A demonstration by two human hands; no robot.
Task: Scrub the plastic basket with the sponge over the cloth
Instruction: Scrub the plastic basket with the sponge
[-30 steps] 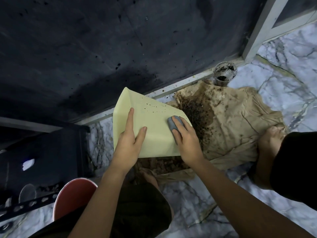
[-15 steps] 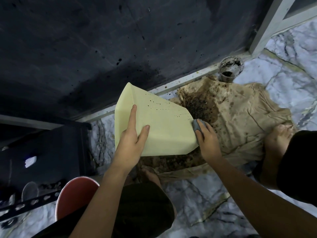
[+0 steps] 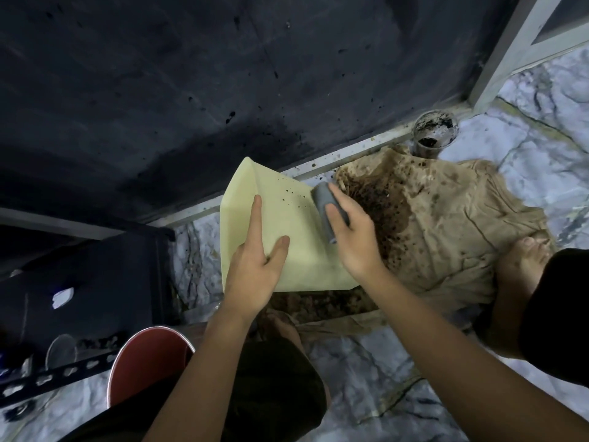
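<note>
A pale yellow plastic basket (image 3: 293, 247) is tilted on the floor, its flat outer side facing me, with small dark specks near its top right. My left hand (image 3: 258, 266) presses on that side, index finger stretched up. My right hand (image 3: 350, 231) holds a grey sponge (image 3: 325, 202) against the basket's upper right edge. Under and to the right lies a crumpled tan cloth (image 3: 446, 224), heavily stained with dark brown grit just beside the basket.
A dirty glass jar (image 3: 433, 132) stands at the wall behind the cloth. A red stool (image 3: 143, 365) and a dark metal rack (image 3: 79, 282) are at the lower left. My bare feet (image 3: 522, 269) rest on the cloth and marble floor (image 3: 366, 371).
My right hand has slid the sponge from the basket's right edge up to its upper right part. My left hand has stayed pressed on the basket.
</note>
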